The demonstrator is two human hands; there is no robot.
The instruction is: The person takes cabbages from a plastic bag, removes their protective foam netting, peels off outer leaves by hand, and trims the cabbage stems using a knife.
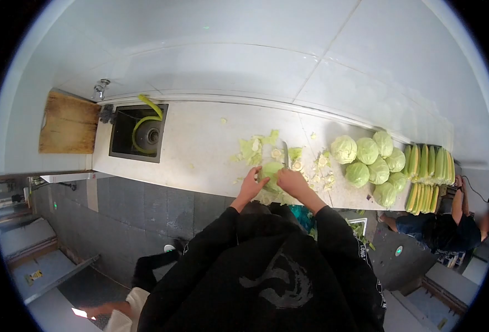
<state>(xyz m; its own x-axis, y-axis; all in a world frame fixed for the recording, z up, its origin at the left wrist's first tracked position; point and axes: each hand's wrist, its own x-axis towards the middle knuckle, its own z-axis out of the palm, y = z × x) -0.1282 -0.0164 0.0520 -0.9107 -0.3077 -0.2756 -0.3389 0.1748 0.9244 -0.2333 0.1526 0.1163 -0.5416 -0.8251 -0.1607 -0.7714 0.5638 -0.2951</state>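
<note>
A pale green cabbage (271, 174) rests on the white counter (200, 141) at its front edge. My left hand (251, 184) lies against the cabbage's left side, its fingers apart. On the right side, my right hand (293, 182) is closed round a knife (286, 154), whose blade points away from me; the handle is hidden in the fist. Loose cabbage leaves (251, 149) lie beyond my left hand. Cut pieces and cores (322, 163) are scattered to the right of my right hand.
Several whole cabbages (378, 157) and stacked corn cobs (428, 163) fill the counter's right end. A black sink (138, 133) with a green hose (153, 119) and a wooden board (70, 123) are at the left. One person (449, 224) stands far right; another person's arm (114, 310) shows lower left.
</note>
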